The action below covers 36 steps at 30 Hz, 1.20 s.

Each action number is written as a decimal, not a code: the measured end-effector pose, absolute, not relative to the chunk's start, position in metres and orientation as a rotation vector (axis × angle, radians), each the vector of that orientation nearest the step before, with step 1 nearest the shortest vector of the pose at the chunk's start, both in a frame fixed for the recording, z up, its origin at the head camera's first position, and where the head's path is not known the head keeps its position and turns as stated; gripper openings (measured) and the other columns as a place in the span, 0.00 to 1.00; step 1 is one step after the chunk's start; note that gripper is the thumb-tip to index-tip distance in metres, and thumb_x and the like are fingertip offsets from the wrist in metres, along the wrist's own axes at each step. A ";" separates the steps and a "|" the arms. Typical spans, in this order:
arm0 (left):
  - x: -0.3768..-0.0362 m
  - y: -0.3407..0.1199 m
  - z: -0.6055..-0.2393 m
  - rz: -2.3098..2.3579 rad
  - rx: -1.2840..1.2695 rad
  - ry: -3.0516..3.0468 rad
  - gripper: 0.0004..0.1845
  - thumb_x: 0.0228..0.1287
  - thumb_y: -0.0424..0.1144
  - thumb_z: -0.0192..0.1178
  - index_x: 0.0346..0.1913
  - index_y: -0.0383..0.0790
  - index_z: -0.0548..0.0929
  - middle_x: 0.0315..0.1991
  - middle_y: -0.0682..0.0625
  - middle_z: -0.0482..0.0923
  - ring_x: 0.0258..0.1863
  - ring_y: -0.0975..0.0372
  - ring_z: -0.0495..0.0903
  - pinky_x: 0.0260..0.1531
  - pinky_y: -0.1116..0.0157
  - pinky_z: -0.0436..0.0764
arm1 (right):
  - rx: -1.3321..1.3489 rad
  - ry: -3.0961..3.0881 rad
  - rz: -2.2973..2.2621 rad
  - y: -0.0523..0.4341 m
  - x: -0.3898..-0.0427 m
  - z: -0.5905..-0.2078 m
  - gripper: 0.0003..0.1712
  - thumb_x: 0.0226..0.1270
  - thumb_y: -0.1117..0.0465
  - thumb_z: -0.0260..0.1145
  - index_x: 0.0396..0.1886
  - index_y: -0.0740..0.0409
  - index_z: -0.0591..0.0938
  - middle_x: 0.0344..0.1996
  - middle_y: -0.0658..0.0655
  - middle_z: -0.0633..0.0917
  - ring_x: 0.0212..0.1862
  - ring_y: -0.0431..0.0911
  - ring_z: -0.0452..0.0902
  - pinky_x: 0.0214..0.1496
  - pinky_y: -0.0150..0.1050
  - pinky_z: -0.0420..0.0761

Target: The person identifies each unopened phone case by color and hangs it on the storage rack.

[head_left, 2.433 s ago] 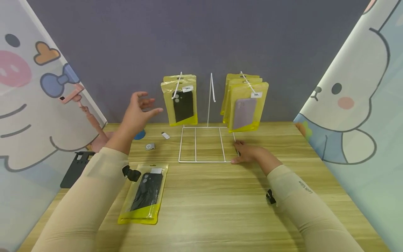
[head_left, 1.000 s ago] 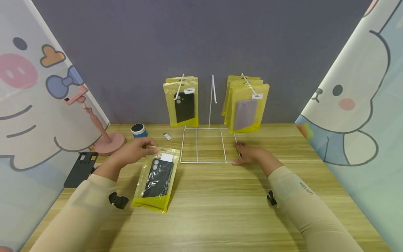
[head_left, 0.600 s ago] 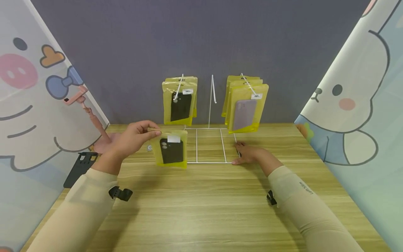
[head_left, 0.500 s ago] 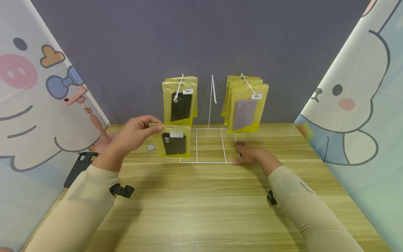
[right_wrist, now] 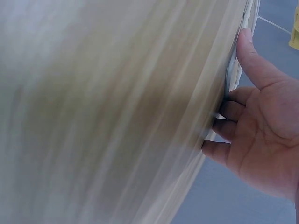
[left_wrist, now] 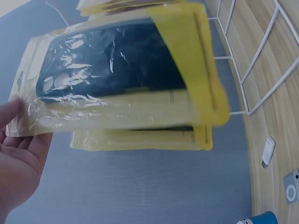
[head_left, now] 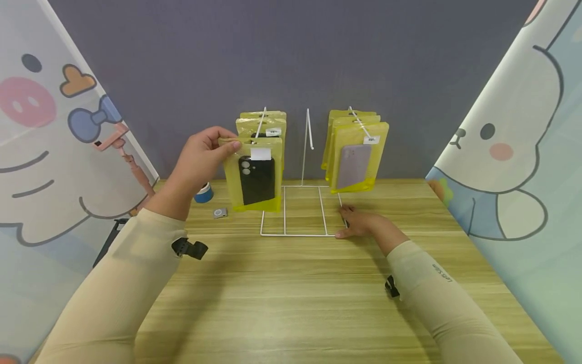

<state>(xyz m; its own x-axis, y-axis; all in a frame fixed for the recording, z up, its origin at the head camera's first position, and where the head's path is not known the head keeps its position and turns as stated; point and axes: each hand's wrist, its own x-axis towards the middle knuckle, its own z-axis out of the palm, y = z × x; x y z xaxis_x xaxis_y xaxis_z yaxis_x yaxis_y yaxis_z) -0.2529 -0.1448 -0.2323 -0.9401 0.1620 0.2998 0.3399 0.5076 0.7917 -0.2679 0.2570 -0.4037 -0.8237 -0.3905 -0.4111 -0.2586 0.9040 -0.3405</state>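
Head view has the left hand [head_left: 200,156] pinching a yellow phone-case pouch [head_left: 255,174] by its top corner, held up right in front of the rack's left hook [head_left: 258,124]. The right hand [head_left: 359,222] presses flat on the wire rack base [head_left: 295,233]. A one-corner pinch could let the pouch swing and miss the hook tip.

We see our right hand [right_wrist: 261,135] at the right of the view, palm toward the camera, fingers [right_wrist: 231,109] loosely bent with their tips against the edge of the table [right_wrist: 117,112]. The thumb [right_wrist: 254,56] points up, lying along a white wire [right_wrist: 238,65] of the rack that runs by the table's edge. The table fills most of the view as a blurred wood-grain surface. Behind the hand lies a grey-blue backdrop [right_wrist: 280,14], and a yellow corner [right_wrist: 295,32] shows at the upper right edge.
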 end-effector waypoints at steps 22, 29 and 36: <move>-0.293 -0.121 -0.244 -1.480 -0.336 -2.478 0.16 0.65 0.56 0.62 0.48 0.51 0.82 0.22 0.56 0.67 0.24 0.60 0.62 0.26 0.61 0.65 | -0.471 2.585 -0.381 0.253 -0.267 -0.406 0.58 0.67 0.41 0.64 0.77 0.72 0.44 0.76 0.74 0.40 0.77 0.67 0.33 0.76 0.63 0.46; -0.296 -0.126 -0.246 -1.496 -0.341 -2.496 0.18 0.65 0.57 0.60 0.51 0.52 0.81 0.36 0.55 0.75 0.29 0.60 0.66 0.30 0.61 0.67 | -0.470 2.587 -0.370 0.252 -0.269 -0.404 0.58 0.67 0.41 0.64 0.77 0.72 0.44 0.76 0.74 0.40 0.77 0.67 0.33 0.75 0.63 0.46; -0.293 -0.133 -0.247 -1.533 -0.402 -2.477 0.27 0.67 0.59 0.56 0.65 0.53 0.72 0.65 0.55 0.72 0.59 0.60 0.72 0.57 0.55 0.70 | -0.472 2.581 -0.373 0.251 -0.269 -0.403 0.57 0.68 0.42 0.64 0.77 0.73 0.44 0.76 0.75 0.40 0.77 0.68 0.33 0.76 0.62 0.46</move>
<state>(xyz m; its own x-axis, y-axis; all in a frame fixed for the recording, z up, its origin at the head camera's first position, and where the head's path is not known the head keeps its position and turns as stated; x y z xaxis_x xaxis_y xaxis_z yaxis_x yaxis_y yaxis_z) -0.2935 -0.1333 -0.2470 -0.9429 0.1244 0.3089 0.3320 0.4247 0.8423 -0.2692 0.2514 -0.4034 -0.8222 -0.3926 -0.4121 -0.2599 0.9031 -0.3418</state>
